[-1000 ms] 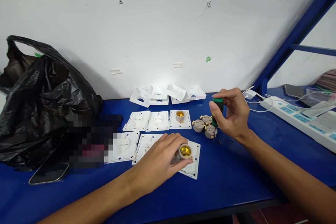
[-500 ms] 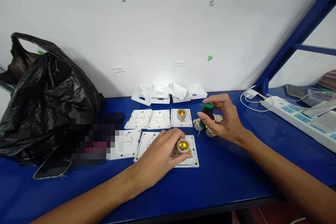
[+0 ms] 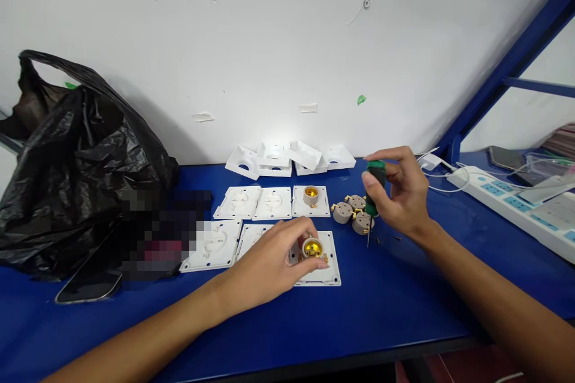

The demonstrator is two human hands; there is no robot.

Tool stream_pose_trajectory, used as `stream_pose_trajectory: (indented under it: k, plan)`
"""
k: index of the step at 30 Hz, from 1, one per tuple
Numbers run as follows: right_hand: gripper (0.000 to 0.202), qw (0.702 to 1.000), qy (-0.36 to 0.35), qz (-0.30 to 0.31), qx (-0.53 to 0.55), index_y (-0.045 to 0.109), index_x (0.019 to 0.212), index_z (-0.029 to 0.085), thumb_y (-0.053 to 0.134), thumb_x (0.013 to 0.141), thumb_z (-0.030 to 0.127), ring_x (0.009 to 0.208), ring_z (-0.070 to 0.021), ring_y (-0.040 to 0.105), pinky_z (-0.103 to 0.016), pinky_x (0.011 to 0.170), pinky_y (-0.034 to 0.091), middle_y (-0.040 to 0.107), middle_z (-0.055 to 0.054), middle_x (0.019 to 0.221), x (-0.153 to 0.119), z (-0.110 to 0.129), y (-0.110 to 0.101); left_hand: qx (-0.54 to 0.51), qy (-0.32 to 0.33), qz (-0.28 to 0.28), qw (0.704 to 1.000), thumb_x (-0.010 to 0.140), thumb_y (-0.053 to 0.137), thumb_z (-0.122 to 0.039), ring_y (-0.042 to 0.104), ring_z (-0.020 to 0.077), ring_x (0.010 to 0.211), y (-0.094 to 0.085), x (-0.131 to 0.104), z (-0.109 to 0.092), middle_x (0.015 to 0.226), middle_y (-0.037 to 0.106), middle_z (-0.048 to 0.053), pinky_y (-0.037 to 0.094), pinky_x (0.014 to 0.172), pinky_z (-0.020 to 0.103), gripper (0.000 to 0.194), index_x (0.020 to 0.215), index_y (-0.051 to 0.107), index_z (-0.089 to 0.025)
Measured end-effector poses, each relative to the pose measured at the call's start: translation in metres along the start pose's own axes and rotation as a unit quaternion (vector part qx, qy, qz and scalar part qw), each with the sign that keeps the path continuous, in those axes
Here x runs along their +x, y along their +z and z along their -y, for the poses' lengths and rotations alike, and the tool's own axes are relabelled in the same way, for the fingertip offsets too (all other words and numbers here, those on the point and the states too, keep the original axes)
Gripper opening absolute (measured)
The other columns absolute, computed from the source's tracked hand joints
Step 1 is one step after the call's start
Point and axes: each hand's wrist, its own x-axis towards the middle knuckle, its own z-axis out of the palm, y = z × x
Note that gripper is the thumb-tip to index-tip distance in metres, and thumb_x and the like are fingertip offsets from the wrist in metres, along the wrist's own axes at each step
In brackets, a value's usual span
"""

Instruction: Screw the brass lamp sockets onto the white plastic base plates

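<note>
"Rightward, away from the held socket [image 3: 313, 248], the right hand [image 3: 399, 194] has shifted with its screwdriver [image 3: 376, 176] since the earlier frame, the shaft going from slanted to nearly upright."

"And the left hand [image 3: 274, 254]?"

"At the held socket's left side, its fingers closed on the body, above a white plate [image 3: 331, 260] on the blue tabletop [image 3: 359, 311]. The right hand's fingers pinch the screwdriver's handle."

"What lies near the tip?"

"Loose sockets [image 3: 362, 224], clustered to the right of the held socket and slightly beyond it, with small dark pieces [image 3: 398, 238], probably screws, farther right. Whether the tip carries one is too small to tell."

"How is such work best handled?"

"Steadily, by the look of it: held socket kept square on its plate, shaft upright, tip fully seated before any turn. A slanted tip could slip."
</note>
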Motion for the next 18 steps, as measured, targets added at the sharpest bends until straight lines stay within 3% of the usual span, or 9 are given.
stream_pose_trajectory:
  k: [3, 9, 14, 18]
  plan:
    - [0.017, 1.000, 0.011, -0.009, -0.019, 0.056, 0.108, 0.024, 0.065, 0.094, 0.025, 0.043, -0.0087, 0.041, -0.026, 0.045, 0.037, 0.047, 0.011, 0.056, 0.006, -0.008, -0.008, -0.019, -0.009, 0.004, 1.000, 0.094, 0.073, -0.044, 0.061, 0.0192, 0.079, -0.001, 0.000, 0.002, 0.089, 0.065, -0.001, 0.048, 0.068, 0.030, 0.024, 0.099, 0.059, -0.025]
    - [0.019, 0.997, 0.005, 0.047, -0.059, 0.057, 0.099, 0.023, 0.069, 0.085, 0.020, 0.041, -0.0079, 0.041, -0.025, 0.044, 0.037, 0.051, 0.011, 0.055, 0.012, -0.013, -0.014, 0.075, 0.064, 0.000, 0.995, 0.103, 0.062, -0.040, 0.060, 0.0232, 0.094, 0.002, -0.004, 0.001, 0.108, 0.065, 0.002, 0.047, 0.079, 0.034, 0.016, 0.107, 0.058, -0.025]
    - [0.020, 0.992, -0.007, 0.107, -0.067, 0.057, 0.096, 0.023, 0.071, 0.082, 0.019, 0.040, -0.0066, 0.038, -0.024, 0.045, 0.036, 0.047, 0.012, 0.053, 0.012, -0.013, -0.010, 0.064, 0.032, -0.010, 0.997, 0.103, 0.064, -0.040, 0.058, 0.0246, 0.099, 0.005, -0.006, -0.002, 0.108, 0.064, 0.001, 0.045, 0.082, 0.034, 0.017, 0.109, 0.057, -0.026]
    - [0.021, 0.991, -0.001, 0.115, -0.065, 0.058, 0.097, 0.023, 0.071, 0.082, 0.018, 0.041, -0.0065, 0.039, -0.023, 0.046, 0.037, 0.048, 0.012, 0.053, 0.012, -0.014, -0.012, 0.047, 0.017, -0.004, 0.999, 0.100, 0.067, -0.041, 0.056, 0.0248, 0.101, 0.006, -0.006, 0.000, 0.110, 0.063, 0.001, 0.045, 0.081, 0.033, 0.021, 0.111, 0.056, -0.027]
